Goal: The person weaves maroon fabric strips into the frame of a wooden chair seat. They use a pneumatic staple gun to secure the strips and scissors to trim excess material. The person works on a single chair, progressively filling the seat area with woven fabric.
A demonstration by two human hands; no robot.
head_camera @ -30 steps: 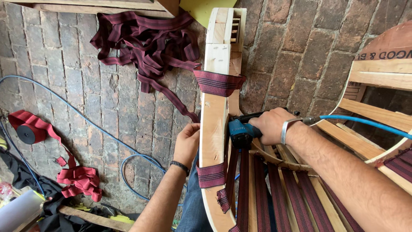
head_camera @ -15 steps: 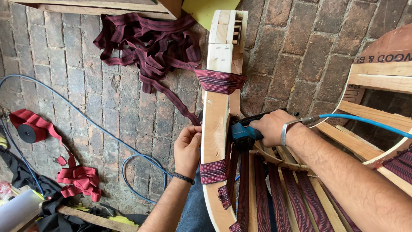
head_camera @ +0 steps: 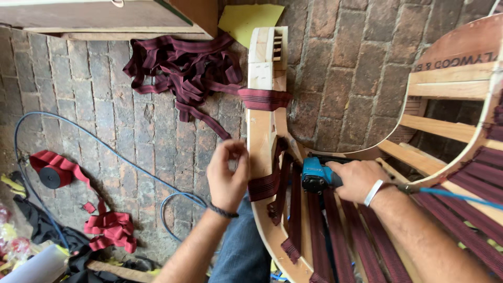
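A curved wooden furniture frame (head_camera: 260,131) stands in front of me, with several maroon webbing straps (head_camera: 266,183) stretched over its rail. My left hand (head_camera: 227,173) is beside the outer face of the rail, fingers curled and pinched near a strap end; whether it grips the strap is unclear. My right hand (head_camera: 356,179) holds a teal pneumatic stapler (head_camera: 316,175), its nose against the inner side of the rail. A blue air hose (head_camera: 461,196) leads from the tool to the right.
A loose pile of maroon webbing (head_camera: 183,73) lies on the brick floor. A red webbing roll (head_camera: 52,173) and red strap heap (head_camera: 111,230) lie at left, with a blue hose loop (head_camera: 94,141). A wooden box (head_camera: 105,15) and yellow foam (head_camera: 251,18) sit at top.
My left hand has risen along the outside of the rail and its fingers have curled. The stapler stays at about the same place on the frame.
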